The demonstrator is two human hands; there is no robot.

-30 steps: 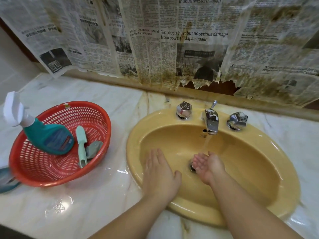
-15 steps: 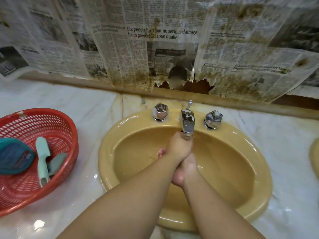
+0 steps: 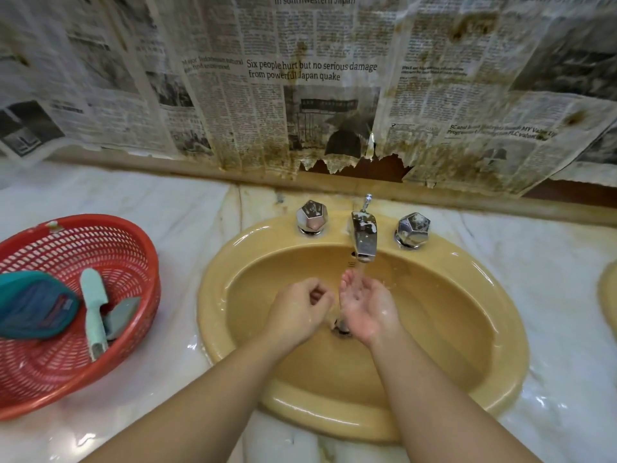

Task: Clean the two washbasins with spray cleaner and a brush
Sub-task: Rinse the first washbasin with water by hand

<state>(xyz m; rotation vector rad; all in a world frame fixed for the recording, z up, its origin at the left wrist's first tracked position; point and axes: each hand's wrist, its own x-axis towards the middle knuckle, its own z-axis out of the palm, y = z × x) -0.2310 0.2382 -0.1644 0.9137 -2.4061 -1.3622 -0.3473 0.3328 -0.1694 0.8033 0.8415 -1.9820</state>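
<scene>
1. A yellow oval washbasin [image 3: 500, 345] is set into a wet white marble countertop [image 3: 200, 202]. The rim of a second yellow basin [image 3: 609, 299] shows at the right edge.
2. The chrome spout [image 3: 364, 235] runs a thin stream of water down towards the drain [image 3: 341, 329]. A faceted chrome tap knob stands on each side of it, the left knob [image 3: 312, 217] and the right knob [image 3: 413, 229].
3. The right hand [image 3: 367, 304] is cupped palm up under the stream, its fingers relaxed and slightly bent, holding nothing; it looks wet.
4. The left hand [image 3: 297, 312] hangs over the bowl just beside the right one, back upward, its fingers curled loosely inward with nothing in them.
5. A red plastic basket [image 3: 127, 228] stands on the countertop to the left of the washbasin, apart from it.
6. In the basket lies the teal spray cleaner bottle [image 3: 36, 305], cut off by the left edge.
7. Next to the bottle lies the brush [image 3: 95, 309], with a pale green handle and a grey head.
8. Stained, torn newspaper [image 3: 310, 95] covers the wall behind the countertop.
</scene>
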